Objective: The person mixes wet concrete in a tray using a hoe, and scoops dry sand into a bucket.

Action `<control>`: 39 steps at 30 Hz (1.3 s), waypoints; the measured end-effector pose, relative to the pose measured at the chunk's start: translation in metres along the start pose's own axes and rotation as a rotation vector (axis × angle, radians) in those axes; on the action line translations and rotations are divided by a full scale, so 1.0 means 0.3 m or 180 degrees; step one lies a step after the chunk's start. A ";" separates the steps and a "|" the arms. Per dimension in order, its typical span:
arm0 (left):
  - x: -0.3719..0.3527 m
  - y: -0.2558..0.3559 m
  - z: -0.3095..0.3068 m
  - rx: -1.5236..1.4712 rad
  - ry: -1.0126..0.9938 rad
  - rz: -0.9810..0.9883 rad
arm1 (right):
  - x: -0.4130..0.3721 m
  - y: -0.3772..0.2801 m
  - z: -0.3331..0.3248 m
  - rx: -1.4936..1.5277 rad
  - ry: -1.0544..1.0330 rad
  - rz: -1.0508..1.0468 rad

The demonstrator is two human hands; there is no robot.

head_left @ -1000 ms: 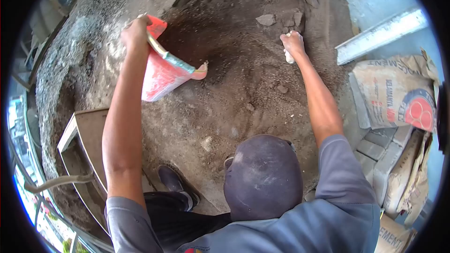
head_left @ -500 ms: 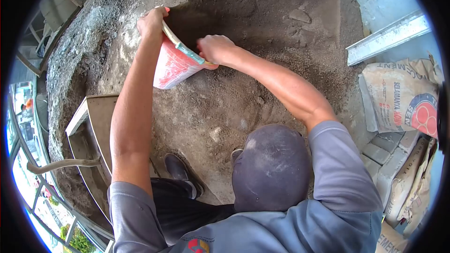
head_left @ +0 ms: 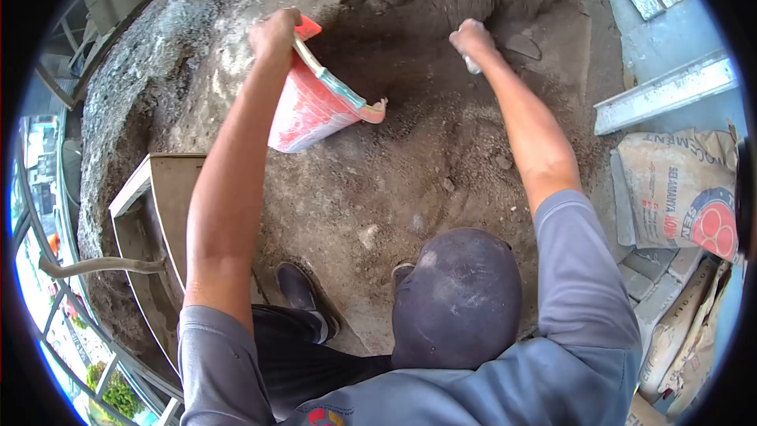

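Observation:
My left hand (head_left: 274,31) is closed on the rim of a red bucket (head_left: 311,110), which lies tilted on the sand with its mouth toward the upper right. Dull whitish smears cover the bucket's side, and a teal strip runs along its rim. Out to the right, over the dark sand pile (head_left: 426,55), my right hand (head_left: 473,38) is closed around something pale, perhaps a handle; its far end cannot be made out. That hand is apart from the bucket.
Cement bags (head_left: 670,189) stand at the right beside grey blocks (head_left: 650,268). A whitish metal beam (head_left: 666,93) lies above them. At the left is a wooden box (head_left: 177,181) near a curved handle (head_left: 102,266). Shoes (head_left: 300,288) rest on the sandy ground.
My right hand has moved from the bucket's rim up and to the right over the sand. The bucket and my left hand have shifted slightly right in view.

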State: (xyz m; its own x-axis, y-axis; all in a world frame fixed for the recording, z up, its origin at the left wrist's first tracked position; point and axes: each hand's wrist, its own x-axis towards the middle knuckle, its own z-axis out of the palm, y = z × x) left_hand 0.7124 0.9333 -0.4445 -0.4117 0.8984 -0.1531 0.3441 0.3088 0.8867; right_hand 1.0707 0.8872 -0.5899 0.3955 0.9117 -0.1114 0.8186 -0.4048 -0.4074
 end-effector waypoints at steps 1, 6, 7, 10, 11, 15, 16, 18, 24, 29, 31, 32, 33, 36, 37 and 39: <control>0.001 0.003 -0.004 -0.0082 -0.0031 0.0101 | -0.044 -0.045 0.022 0.0215 0.0053 -0.0097; -0.004 -0.005 0.016 -0.0028 -0.0016 0.0067 | -0.257 -0.154 0.031 0.0147 -0.0651 -0.0448; -0.018 0.002 0.006 -0.0039 -0.0021 0.0054 | -0.301 -0.180 0.044 0.0191 -0.0615 -0.0597; -0.005 -0.005 0.000 -0.0079 -0.0017 0.0055 | -0.399 -0.287 0.032 0.0149 -0.0782 -0.1100; 0.015 -0.015 0.006 -0.0097 -0.0026 0.0058 | -0.420 -0.324 0.022 0.0154 -0.0902 -0.1259; -0.034 0.030 -0.020 -0.0065 -0.0018 -0.0044 | -0.545 -0.455 -0.032 -0.0140 -0.1038 -0.2402; -0.020 0.024 -0.031 -0.0078 -0.0078 0.0019 | -0.556 -0.453 -0.040 -0.0070 -0.0933 -0.2540; 0.022 -0.007 -0.042 -0.0151 -0.0181 0.0028 | -0.575 -0.389 -0.097 0.0260 -0.0566 -0.2234; -0.004 -0.017 -0.026 -0.0139 -0.0192 0.0098 | -0.423 0.354 -0.317 0.0224 0.0648 0.0591; -0.011 -0.032 -0.022 -0.0156 -0.0280 0.0315 | -0.272 0.579 0.014 -0.0130 0.0934 0.0257; -0.031 -0.018 -0.022 -0.0102 -0.0321 0.0482 | -0.298 0.419 0.002 0.2096 -0.0085 0.0871; -0.046 -0.013 -0.014 -0.0012 -0.0148 0.0322 | -0.319 0.344 0.014 0.1955 -0.0072 0.0729; -0.053 -0.012 -0.009 -0.0008 -0.0145 0.0279 | -0.313 0.302 0.031 0.1880 -0.0182 0.0458; -0.066 0.001 -0.017 0.0019 -0.0129 0.0201 | -0.249 0.171 0.077 0.0914 -0.0406 -0.0020; -0.067 -0.003 -0.017 0.0010 -0.0094 0.0220 | -0.247 0.112 0.083 0.0771 -0.0512 -0.0042; -0.071 -0.001 -0.014 -0.0013 -0.0029 0.0273 | -0.262 0.009 0.085 0.0705 -0.0517 -0.0169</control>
State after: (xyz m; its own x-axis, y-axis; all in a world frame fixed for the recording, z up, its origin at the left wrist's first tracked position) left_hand 0.7174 0.9129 -0.4396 -0.3733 0.9242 -0.0805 0.3743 0.2294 0.8985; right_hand 1.0311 0.8164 -0.6054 0.2680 0.9377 -0.2210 0.7184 -0.3473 -0.6027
